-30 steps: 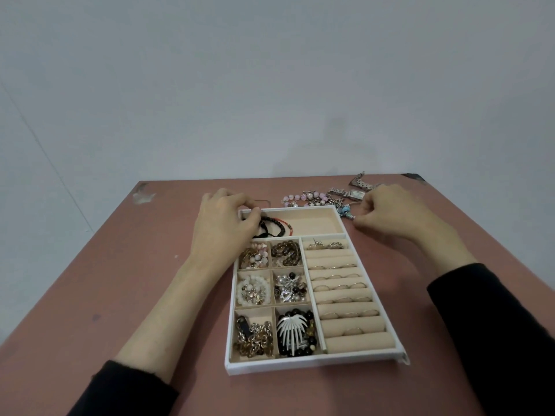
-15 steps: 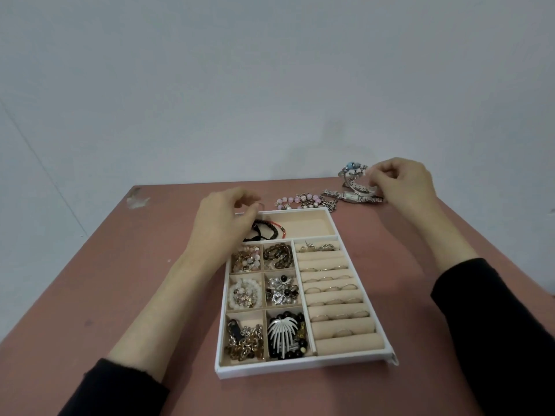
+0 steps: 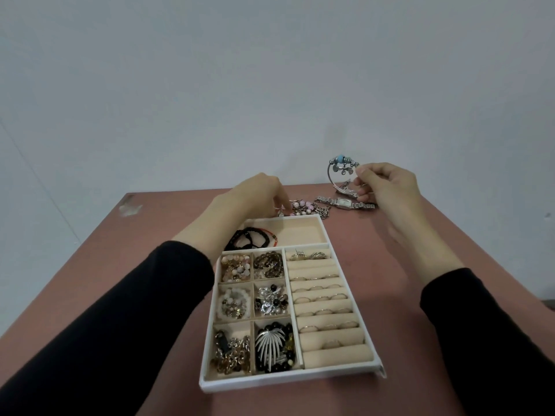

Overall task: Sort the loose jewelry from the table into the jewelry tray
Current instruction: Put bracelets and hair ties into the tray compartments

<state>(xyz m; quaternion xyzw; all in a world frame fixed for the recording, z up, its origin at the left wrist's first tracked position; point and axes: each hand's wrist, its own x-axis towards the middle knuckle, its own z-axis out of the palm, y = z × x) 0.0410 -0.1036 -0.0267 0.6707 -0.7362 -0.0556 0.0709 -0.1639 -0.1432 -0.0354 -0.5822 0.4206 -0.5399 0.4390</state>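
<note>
charm bracelet (image 3: 341, 168) now aloft

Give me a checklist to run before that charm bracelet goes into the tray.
1. Hold: right hand pinches the charm bracelet, lifted off the table: ok.
2. Charm bracelet free of the watch below it: cannot tell.
3. Room: the tray has its far compartment bare beside the black bracelets: ok.
4. Left hand out of the path: it hovers at the far rim by the pink bead bracelet: not ok.
5. Left fingers holding anything: cannot tell.
</note>
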